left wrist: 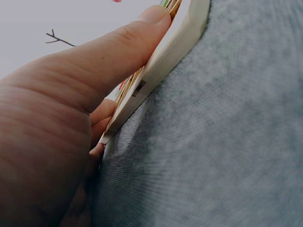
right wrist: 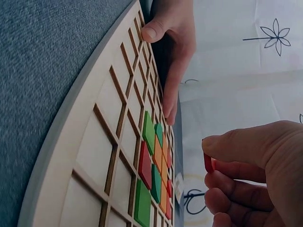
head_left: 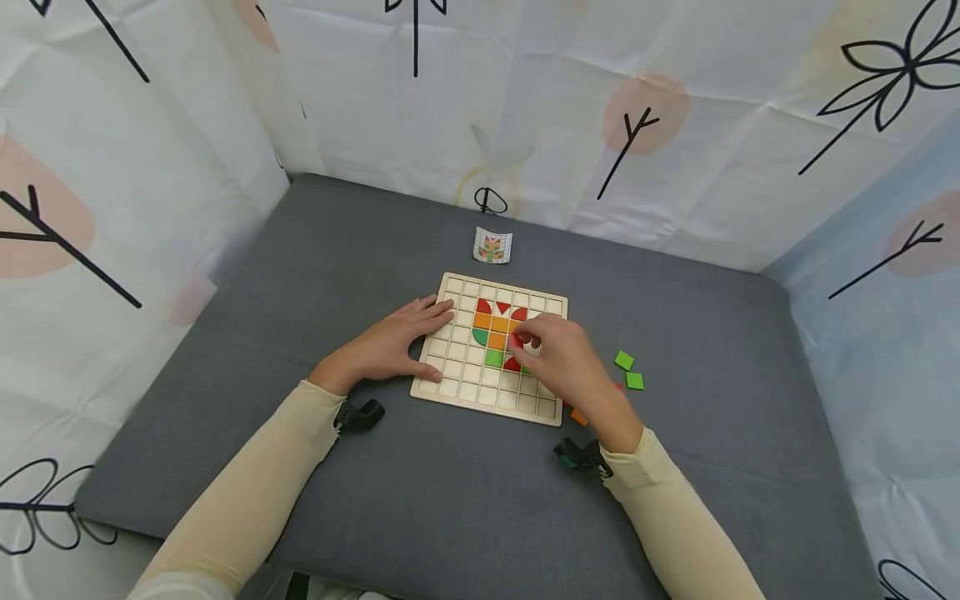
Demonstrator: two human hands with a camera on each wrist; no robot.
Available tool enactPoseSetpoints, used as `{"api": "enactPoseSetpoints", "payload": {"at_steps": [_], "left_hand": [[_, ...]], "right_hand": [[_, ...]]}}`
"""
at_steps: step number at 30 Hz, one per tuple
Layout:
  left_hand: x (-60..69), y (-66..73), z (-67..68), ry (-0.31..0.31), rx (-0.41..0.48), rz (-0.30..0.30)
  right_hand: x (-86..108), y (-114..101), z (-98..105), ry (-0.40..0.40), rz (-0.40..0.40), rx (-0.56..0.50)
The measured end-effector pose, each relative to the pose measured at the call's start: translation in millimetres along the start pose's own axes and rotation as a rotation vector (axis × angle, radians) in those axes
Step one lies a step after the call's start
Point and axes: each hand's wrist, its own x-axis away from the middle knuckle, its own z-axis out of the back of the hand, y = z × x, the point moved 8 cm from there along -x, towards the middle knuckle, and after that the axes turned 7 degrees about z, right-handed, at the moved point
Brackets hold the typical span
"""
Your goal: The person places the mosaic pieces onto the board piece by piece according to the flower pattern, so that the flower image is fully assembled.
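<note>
A wooden grid board (head_left: 453, 390) lies on the grey table, with red, orange and green tiles set in some of its squares. My left hand (head_left: 393, 343) rests on the board's left edge, thumb and fingers spread over the rim. In the left wrist view the thumb (left wrist: 118, 52) presses on the board's top side. My right hand (head_left: 567, 360) is above the right part of the board. Between thumb and index finger it pinches a small red tile (right wrist: 208, 162), seen edge-on in the right wrist view and apart from the board. The tile's full shape is hidden.
Two light green tiles (head_left: 634, 381) lie on the table right of the board. An orange tile (head_left: 579, 416) sits by its lower right corner, partly behind the right wrist. A small printed pattern card (head_left: 492, 247) lies beyond the board. Patterned cloth (head_left: 555, 108) hangs around the table.
</note>
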Motion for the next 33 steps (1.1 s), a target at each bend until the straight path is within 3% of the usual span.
{"api": "enactPoseSetpoints", "payload": {"at_steps": [7, 19, 33], "left_hand": [[0.3, -0.8, 0.1, -0.003, -0.003, 0.007], [0.5, -2.4, -0.7, 0.000, 0.003, 0.014], [0.0, -1.2, 0.2, 0.007, -0.003, 0.007]], "right_hand": [[-5.8, -6, -5, 0.000, 0.001, -0.010], [-17.7, -12, -22, -0.060, -0.074, -0.053], [-29.4, -19, -43, -0.114, -0.073, -0.025]]}}
